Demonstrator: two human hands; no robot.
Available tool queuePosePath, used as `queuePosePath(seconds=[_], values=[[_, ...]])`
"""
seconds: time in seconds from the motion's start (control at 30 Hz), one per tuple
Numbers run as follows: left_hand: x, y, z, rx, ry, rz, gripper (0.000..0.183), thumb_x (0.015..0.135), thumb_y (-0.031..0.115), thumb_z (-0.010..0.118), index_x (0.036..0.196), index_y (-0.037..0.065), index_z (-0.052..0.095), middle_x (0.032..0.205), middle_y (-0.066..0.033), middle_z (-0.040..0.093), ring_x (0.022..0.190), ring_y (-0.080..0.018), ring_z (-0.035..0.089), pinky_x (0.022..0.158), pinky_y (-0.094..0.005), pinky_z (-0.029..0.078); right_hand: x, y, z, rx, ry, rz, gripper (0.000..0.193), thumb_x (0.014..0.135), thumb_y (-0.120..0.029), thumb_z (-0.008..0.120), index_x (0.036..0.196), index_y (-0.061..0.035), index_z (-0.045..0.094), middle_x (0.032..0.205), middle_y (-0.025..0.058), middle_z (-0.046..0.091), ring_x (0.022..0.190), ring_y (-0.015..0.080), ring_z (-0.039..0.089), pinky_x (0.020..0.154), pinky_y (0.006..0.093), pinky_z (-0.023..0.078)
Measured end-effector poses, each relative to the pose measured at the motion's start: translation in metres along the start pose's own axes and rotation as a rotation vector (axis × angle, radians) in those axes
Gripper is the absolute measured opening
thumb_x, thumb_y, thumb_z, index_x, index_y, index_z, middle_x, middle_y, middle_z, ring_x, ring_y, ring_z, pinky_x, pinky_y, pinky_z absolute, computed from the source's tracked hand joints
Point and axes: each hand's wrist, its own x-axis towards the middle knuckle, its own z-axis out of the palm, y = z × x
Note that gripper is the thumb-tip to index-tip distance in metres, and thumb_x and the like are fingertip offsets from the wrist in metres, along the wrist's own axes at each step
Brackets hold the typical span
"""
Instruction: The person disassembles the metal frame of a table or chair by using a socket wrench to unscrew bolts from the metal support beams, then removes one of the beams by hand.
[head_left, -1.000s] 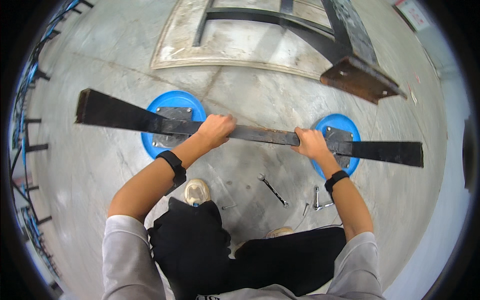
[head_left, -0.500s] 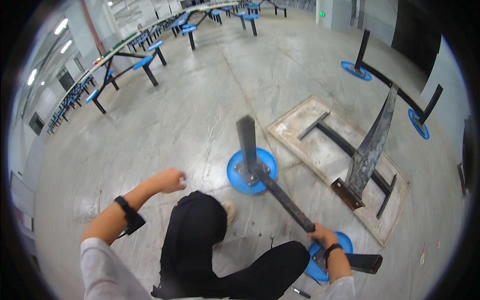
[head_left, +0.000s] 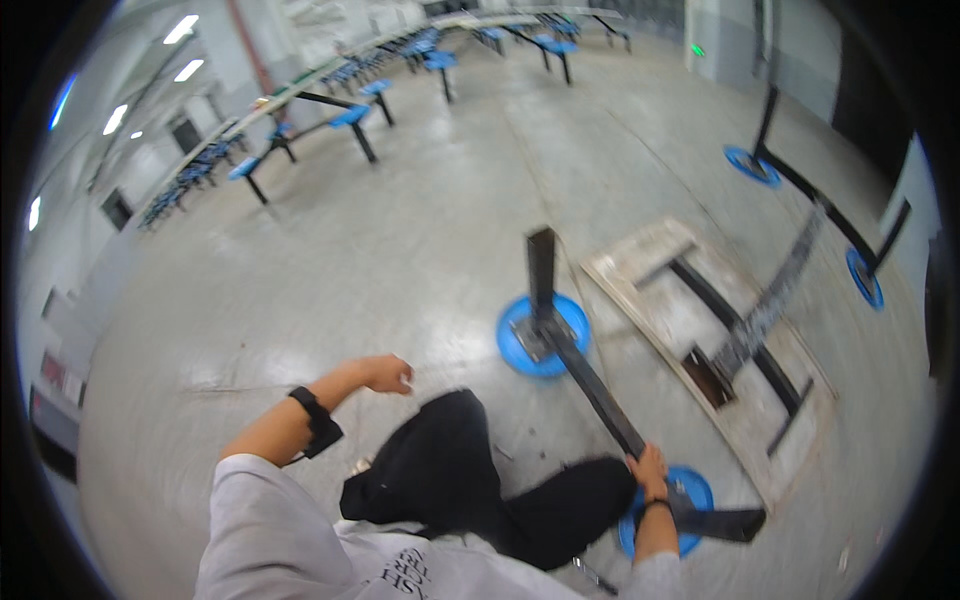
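A black metal bar (head_left: 597, 392) joins two round blue seats that lie face down on the floor. My right hand (head_left: 650, 470) is wrapped round this bar near its closer end, beside the near blue seat (head_left: 698, 488). From the far blue seat (head_left: 513, 350), a dark square post (head_left: 541, 270) stands up; a second post (head_left: 730, 524) points right from the near seat. My left hand (head_left: 388, 375) hovers in front of my left knee, apart from the frame. Its fingers are curled, and whatever they may hold is hidden.
To the right an upturned tabletop (head_left: 640, 250) lies on the floor with a scuffed metal beam (head_left: 775, 310) rising from it. Another seat frame (head_left: 838, 220) stands beyond. A slim dark tool (head_left: 596, 577) lies near me. Rows of blue-seated tables (head_left: 350, 116) fill the back.
My view has shifted left and tipped, so the frame and tabletop appear farther right. My right hand keeps its hold on the bar; my left hand stays curled.
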Motion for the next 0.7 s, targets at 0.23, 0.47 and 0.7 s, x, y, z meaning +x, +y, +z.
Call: queuePosePath(seconds=[0.23, 0.47, 0.7], values=[[-0.04, 0.014, -0.039, -0.061, 0.182, -0.049, 0.029, 0.079, 0.024, 0.066, 0.099, 0.003, 0.063, 0.082, -0.0134, 0.066, 0.082, -0.029, 0.063, 0.075, -0.0373, 0.049, 0.004, -0.032, 0.002, 0.04, -0.025, -0.022, 0.076, 0.072, -0.039, 0.069, 0.134, -0.0142, 0.034, 0.134, 0.0114, 0.039, 0.126, 0.0343, 0.035, 0.099, 0.0577, 0.027], [-0.039, -0.006, -0.089, -0.099, 0.572, -0.105, 0.022, 0.083, 0.015, 0.061, 0.097, -0.001, 0.06, 0.084, -0.0137, 0.062, 0.078, -0.0239, 0.059, 0.073, -0.0339, 0.047, -0.013, -0.008, 0.0, 0.029, -0.044, 0.08, 0.079, 0.069, -0.037, 0.071, 0.135, -0.0154, 0.033, 0.135, 0.0094, 0.037, 0.124, 0.035, 0.035, 0.097, 0.0577, 0.027], [-0.033, -0.021, -0.061, -0.144, 0.624, 0.061, 0.022, 0.079, 0.007, 0.063, 0.1, 0.0, 0.058, 0.094, -0.013, 0.062, 0.088, -0.0252, 0.058, 0.081, -0.035, 0.045, -0.009, -0.031, -0.009, -0.014, -0.026, 0.074, 0.083, 0.067, -0.034, 0.073, 0.137, -0.0169, 0.032, 0.14, 0.0089, 0.033, 0.131, 0.0333, 0.029, 0.1, 0.0606, 0.025]])
